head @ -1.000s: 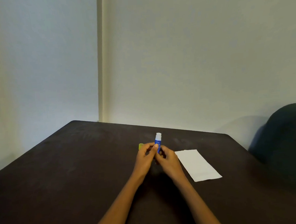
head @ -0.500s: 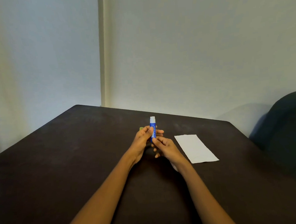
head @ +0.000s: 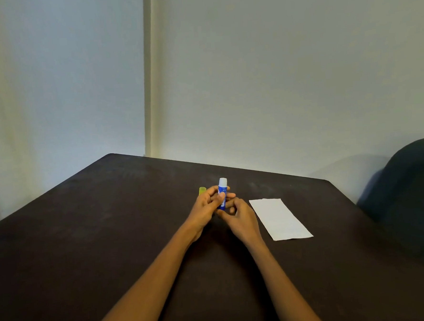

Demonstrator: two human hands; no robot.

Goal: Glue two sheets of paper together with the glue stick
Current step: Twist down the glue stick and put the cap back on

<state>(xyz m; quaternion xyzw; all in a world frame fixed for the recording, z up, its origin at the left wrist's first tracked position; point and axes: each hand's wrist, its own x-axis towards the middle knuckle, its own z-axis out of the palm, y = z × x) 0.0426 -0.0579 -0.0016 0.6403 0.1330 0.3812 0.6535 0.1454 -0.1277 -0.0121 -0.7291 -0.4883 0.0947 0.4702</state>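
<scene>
A blue glue stick (head: 222,189) with a white top stands upright in my left hand (head: 207,206), held between thumb and fingers above the dark table (head: 92,242). My right hand (head: 239,217) sits just below and to the right, its fingertips at the stick's lower end. A small yellow-green cap (head: 202,190) shows behind my left fingers; whether it lies on the table or is held I cannot tell. White paper (head: 279,218) lies flat on the table right of my right hand; it looks like one sheet from here.
The table's far edge runs close to a pale wall with a vertical corner strip (head: 149,89). A dark rounded chair back (head: 411,197) stands off the table's right side.
The view has tilted, so hands and table sit differently in frame. Both hands stay on the glue stick; my right fingers have shifted a little at its base.
</scene>
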